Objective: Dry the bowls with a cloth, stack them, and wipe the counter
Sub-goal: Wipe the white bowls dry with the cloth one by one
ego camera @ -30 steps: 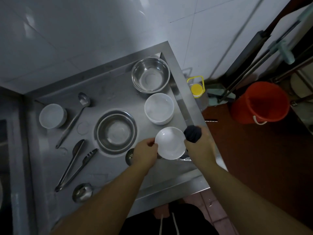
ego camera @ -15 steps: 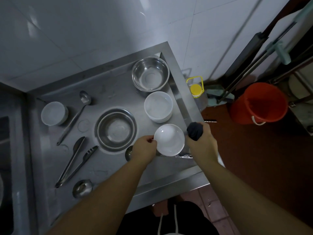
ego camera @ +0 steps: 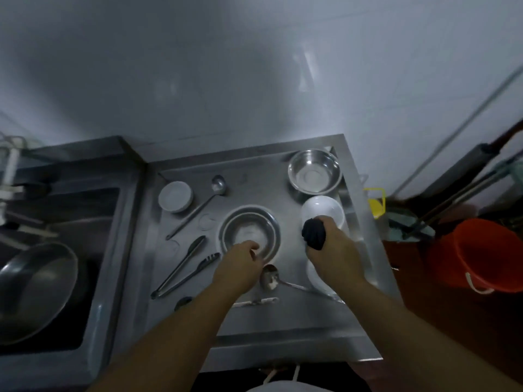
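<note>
Bowls: a white stack (ego camera: 322, 211) is set at the right of the counter, just in front of a steel bowl (ego camera: 314, 171) in the far right corner; its near rim is hidden by the cloth and the right hand.
Second white bowl (ego camera: 318, 281): seen partly under the right wrist, near the counter's right edge; whether it is touched cannot be told.
Cloth (ego camera: 314, 232): dark, bunched into a ball, gripped in the right hand and held against the near side of the white stack.
Right hand (ego camera: 334, 250): fingers curled round the cloth.
Left hand (ego camera: 239, 268): placed at the near rim of the middle steel bowl (ego camera: 249, 232); fingers are loosely bent, and whether the rim is pinched cannot be told because of blur.
Counter (ego camera: 254, 321): steel, with a raised back edge against a pale tiled wall.
Utensils: a ladle (ego camera: 198, 206) is laid diagonally at the left, tongs (ego camera: 184, 267) lie nearer, a spoon (ego camera: 270, 277) is set just beside the left hand.
White cup (ego camera: 175, 196): placed at the far left of the counter.
Sink (ego camera: 42, 264): left of the counter, with a large steel pan (ego camera: 31, 290) inside.
Bucket (ego camera: 481, 256): orange, on the floor at the right.
</note>
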### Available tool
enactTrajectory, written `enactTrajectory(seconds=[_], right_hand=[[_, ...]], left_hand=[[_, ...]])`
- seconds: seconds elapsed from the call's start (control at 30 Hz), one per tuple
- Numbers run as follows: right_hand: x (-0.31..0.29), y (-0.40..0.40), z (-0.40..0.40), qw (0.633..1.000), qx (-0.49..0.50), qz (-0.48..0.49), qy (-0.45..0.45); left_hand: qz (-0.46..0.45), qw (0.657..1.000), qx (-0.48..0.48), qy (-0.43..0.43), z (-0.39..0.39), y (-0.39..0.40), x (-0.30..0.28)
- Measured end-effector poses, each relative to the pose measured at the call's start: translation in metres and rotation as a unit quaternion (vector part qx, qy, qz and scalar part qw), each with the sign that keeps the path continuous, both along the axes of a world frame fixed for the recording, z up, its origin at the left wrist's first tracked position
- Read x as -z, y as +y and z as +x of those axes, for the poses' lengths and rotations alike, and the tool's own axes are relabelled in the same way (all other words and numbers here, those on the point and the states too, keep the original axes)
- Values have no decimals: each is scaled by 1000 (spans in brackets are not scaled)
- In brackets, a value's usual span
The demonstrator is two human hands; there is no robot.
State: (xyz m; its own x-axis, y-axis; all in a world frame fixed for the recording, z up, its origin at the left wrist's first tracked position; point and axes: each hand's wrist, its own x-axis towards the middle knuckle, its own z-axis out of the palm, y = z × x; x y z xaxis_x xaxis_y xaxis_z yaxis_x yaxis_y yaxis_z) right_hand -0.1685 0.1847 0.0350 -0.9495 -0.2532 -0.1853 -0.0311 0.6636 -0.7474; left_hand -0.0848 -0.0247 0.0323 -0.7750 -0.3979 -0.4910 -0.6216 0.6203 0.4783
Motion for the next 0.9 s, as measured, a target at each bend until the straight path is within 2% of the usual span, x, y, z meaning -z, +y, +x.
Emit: enactTrajectory(seconds=[0.17,0.33,0.7,0.9], right_hand=[[-5,-73,7,989,-123,77,-8],[3,-145,13,971,-195,138,-12],[44,-273,16,954,-203,221,-13],[70,-305,9,948,-197,250,-19]], left_hand=[[-46,999,-1,0,29,-72,-6],[-72,997,6,-34,46,-156,12],[-53,996,15,-76,26,-315,72],[-1,994,-79,-72,-19,-357,105]])
